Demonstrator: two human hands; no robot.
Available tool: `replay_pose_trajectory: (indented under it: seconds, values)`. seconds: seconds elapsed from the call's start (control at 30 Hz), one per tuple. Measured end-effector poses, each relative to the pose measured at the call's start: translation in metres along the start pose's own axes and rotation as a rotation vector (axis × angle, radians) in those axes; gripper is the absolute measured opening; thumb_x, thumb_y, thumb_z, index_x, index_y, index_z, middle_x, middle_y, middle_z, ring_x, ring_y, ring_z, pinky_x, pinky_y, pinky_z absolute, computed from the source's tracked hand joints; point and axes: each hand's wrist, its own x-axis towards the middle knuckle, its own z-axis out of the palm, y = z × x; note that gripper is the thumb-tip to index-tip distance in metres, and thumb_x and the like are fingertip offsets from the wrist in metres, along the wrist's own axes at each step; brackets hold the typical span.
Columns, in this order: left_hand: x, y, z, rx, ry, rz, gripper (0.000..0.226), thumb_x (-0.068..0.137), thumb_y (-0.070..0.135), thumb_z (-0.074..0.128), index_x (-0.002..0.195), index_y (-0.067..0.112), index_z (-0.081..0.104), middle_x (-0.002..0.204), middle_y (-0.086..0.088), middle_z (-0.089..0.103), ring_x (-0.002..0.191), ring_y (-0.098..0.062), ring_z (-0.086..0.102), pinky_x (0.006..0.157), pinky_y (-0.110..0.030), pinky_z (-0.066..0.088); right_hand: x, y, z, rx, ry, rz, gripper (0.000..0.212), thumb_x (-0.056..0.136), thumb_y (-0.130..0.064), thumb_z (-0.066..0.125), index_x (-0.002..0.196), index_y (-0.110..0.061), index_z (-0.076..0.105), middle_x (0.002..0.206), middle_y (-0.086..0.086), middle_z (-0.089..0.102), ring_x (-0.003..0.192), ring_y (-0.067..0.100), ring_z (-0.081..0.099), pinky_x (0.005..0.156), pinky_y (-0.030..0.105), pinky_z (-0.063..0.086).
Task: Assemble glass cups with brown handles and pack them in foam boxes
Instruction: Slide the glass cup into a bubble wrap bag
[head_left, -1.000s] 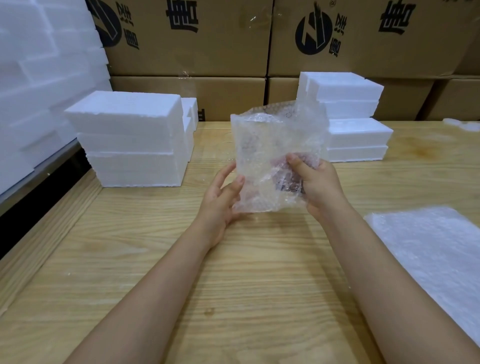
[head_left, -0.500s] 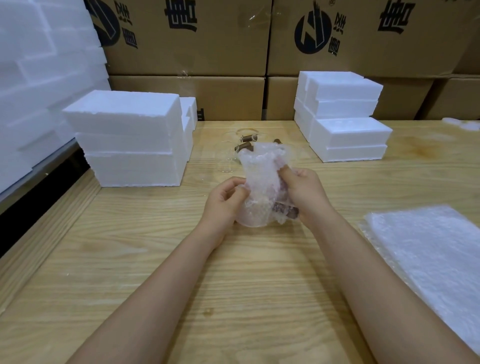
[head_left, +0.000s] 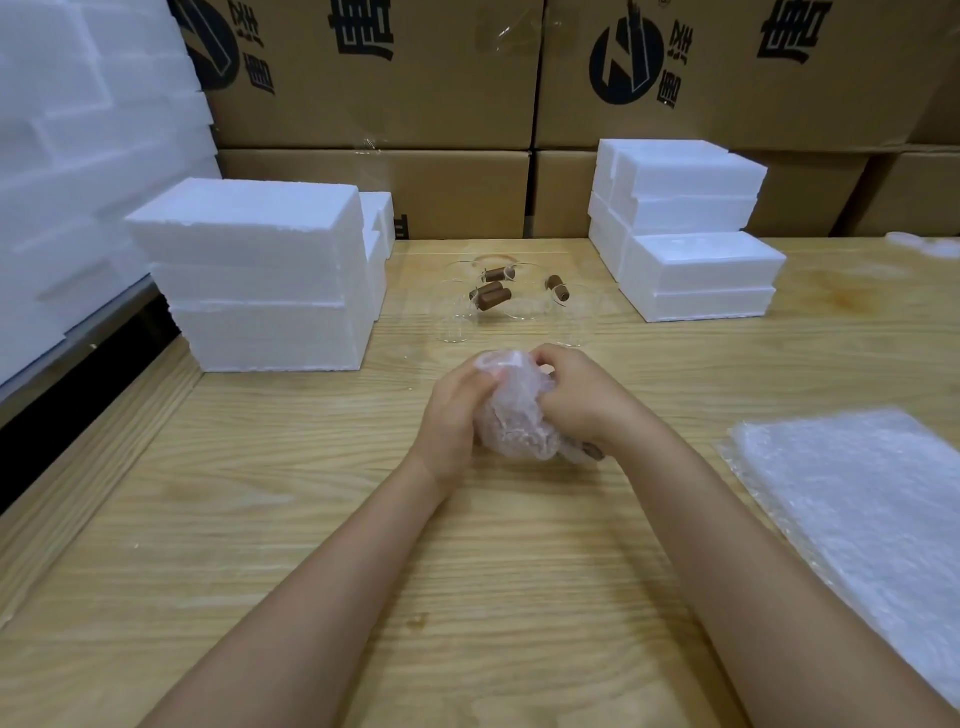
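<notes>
You see: loose brown-handled glass cups (head_left: 491, 296) ×3 | bubble-wrapped bundle (head_left: 514, 415) ×1 | bubble-wrap sheet pile (head_left: 857, 493) ×1 | foam boxes (head_left: 260, 234): too stacked to count

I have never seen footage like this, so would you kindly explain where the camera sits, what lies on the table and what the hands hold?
There is no machine here: a person works with bare hands, and the picture comes from a camera worn on their head, looking down. On the wooden table stand white foam boxes at left and more at right, a few glass cups with brown handles in the middle, and a pile of bubble-wrap sheets at right. Cardboard cartons line the back. The left hand and right hand both grip a bubble-wrap bundle; a brown handle peeks out beneath the right hand, so a cup seems to be wrapped inside.
</notes>
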Motion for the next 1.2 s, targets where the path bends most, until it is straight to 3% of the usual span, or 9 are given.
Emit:
replay_pose_trajectory:
  seconds: [0.07, 0.2, 0.33, 0.47, 0.57, 0.73, 0.87, 1.03, 1.2]
  values:
    - [-0.002, 0.001, 0.005, 0.071, -0.052, 0.062, 0.031, 0.079, 0.013, 0.051, 0.106, 0.004, 0.064, 0.093, -0.008, 0.066, 0.086, -0.01, 0.063, 0.076, -0.021, 0.05, -0.001, 0.0, 0.005, -0.069, 0.082, -0.041, 0.021, 0.086, -0.008, 0.05, 0.1, -0.023, 0.051, 0.076, -0.001, 0.055, 0.063, 0.018, 0.053, 0.044, 0.024, 0.032]
    - [-0.002, 0.003, 0.01, 0.16, -0.052, 0.077, 0.034, 0.073, 0.005, 0.052, 0.102, 0.016, 0.064, 0.103, -0.008, 0.065, 0.098, -0.013, 0.061, 0.085, -0.024, 0.05, -0.006, -0.002, 0.006, -0.057, 0.131, -0.124, 0.028, 0.082, -0.008, 0.056, 0.108, -0.02, 0.054, 0.093, 0.0, 0.061, 0.082, 0.019, 0.057, 0.058, 0.025, 0.041]
    - [0.001, -0.002, 0.005, 0.329, 0.093, 0.048, 0.056, 0.077, -0.009, 0.051, 0.112, 0.033, 0.061, 0.11, 0.001, 0.063, 0.105, -0.009, 0.061, 0.084, -0.016, 0.049, -0.008, -0.009, -0.011, 0.119, -0.168, -0.172, 0.045, 0.081, -0.005, 0.056, 0.12, -0.027, 0.055, 0.113, -0.001, 0.061, 0.099, 0.013, 0.06, 0.082, 0.025, 0.049]
    - [0.007, -0.008, -0.001, 0.414, 0.218, -0.088, 0.066, 0.076, -0.011, 0.05, 0.113, 0.043, 0.053, 0.098, 0.008, 0.061, 0.08, -0.004, 0.063, 0.055, -0.008, 0.045, -0.006, -0.005, -0.023, 0.159, -0.304, -0.081, 0.058, 0.088, -0.005, 0.053, 0.141, -0.026, 0.042, 0.129, 0.001, 0.051, 0.12, 0.015, 0.05, 0.099, 0.028, 0.04]
    - [0.008, -0.009, -0.001, 0.43, 0.252, -0.121, 0.063, 0.074, -0.011, 0.049, 0.109, 0.041, 0.055, 0.093, 0.007, 0.061, 0.076, -0.009, 0.062, 0.053, -0.012, 0.045, -0.007, -0.004, -0.018, 0.141, -0.273, -0.083, 0.06, 0.09, -0.002, 0.053, 0.143, -0.024, 0.038, 0.123, 0.004, 0.055, 0.11, 0.016, 0.057, 0.096, 0.029, 0.046]
    - [0.004, -0.006, 0.004, 0.406, 0.226, -0.092, 0.046, 0.073, 0.007, 0.064, 0.112, 0.03, 0.061, 0.097, 0.007, 0.068, 0.087, -0.009, 0.066, 0.07, -0.014, 0.051, -0.004, -0.007, 0.009, -0.047, 0.004, -0.09, 0.049, 0.082, -0.003, 0.047, 0.125, -0.027, 0.054, 0.101, 0.002, 0.058, 0.075, 0.009, 0.056, 0.054, 0.022, 0.043]
    - [0.001, -0.002, 0.007, 0.222, 0.106, -0.079, 0.054, 0.066, 0.02, 0.056, 0.12, 0.014, 0.06, 0.117, -0.011, 0.066, 0.109, -0.022, 0.063, 0.093, -0.033, 0.05, -0.003, -0.003, 0.02, -0.072, 0.171, -0.136, 0.04, 0.081, -0.001, 0.047, 0.114, -0.021, 0.055, 0.095, 0.009, 0.062, 0.081, 0.026, 0.061, 0.06, 0.033, 0.053]
    - [0.005, -0.01, 0.007, 0.308, 0.168, -0.078, 0.036, 0.089, 0.013, 0.06, 0.116, 0.036, 0.055, 0.102, 0.006, 0.063, 0.086, -0.001, 0.064, 0.063, -0.011, 0.049, -0.001, -0.002, 0.013, -0.031, 0.071, -0.154, 0.045, 0.084, -0.009, 0.05, 0.126, -0.024, 0.053, 0.104, 0.001, 0.06, 0.086, 0.015, 0.058, 0.061, 0.015, 0.043]
    - [0.006, -0.01, 0.002, 0.345, 0.291, -0.039, 0.049, 0.079, -0.012, 0.047, 0.095, 0.031, 0.066, 0.084, 0.015, 0.067, 0.074, 0.011, 0.063, 0.059, -0.007, 0.046, -0.003, -0.003, 0.001, -0.13, -0.159, -0.05, 0.065, 0.081, -0.027, 0.065, 0.139, -0.027, 0.037, 0.107, -0.004, 0.059, 0.088, 0.012, 0.059, 0.063, 0.025, 0.046]
